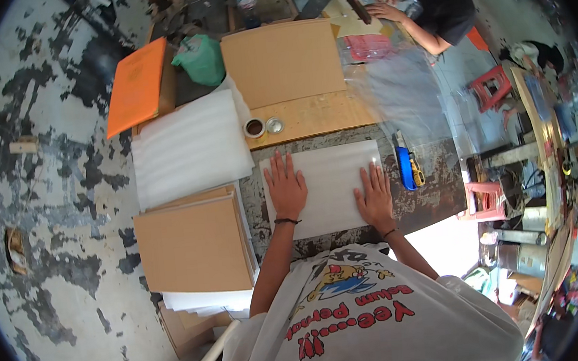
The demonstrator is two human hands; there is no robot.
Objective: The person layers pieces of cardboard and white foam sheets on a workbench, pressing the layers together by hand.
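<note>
A white translucent sheet, perhaps foam wrap [331, 190], lies flat on the worn dark tabletop in front of me. My left hand [286, 189] rests palm down on its left part, fingers spread. On its right edge my right hand [376, 197] lies flat too, fingers stretched forward. Neither hand grips anything. Just right of the sheet is a blue utility knife [406, 169], with a yellow-handled cutter [417, 169] against it. Beyond the sheet, a roll of tape [254, 128] and a small round metal-looking lid or tin [274, 125] sit at the wooden board's edge.
Cardboard sheets [191, 244] are stacked on the left, below white foam sheets [190, 148]. An orange box [135, 87], green plastic bag [200, 60] and cardboard panel [282, 64] stand farther back. Clear plastic film [408, 91] covers the far right. A co-worker [440, 5] works across the table.
</note>
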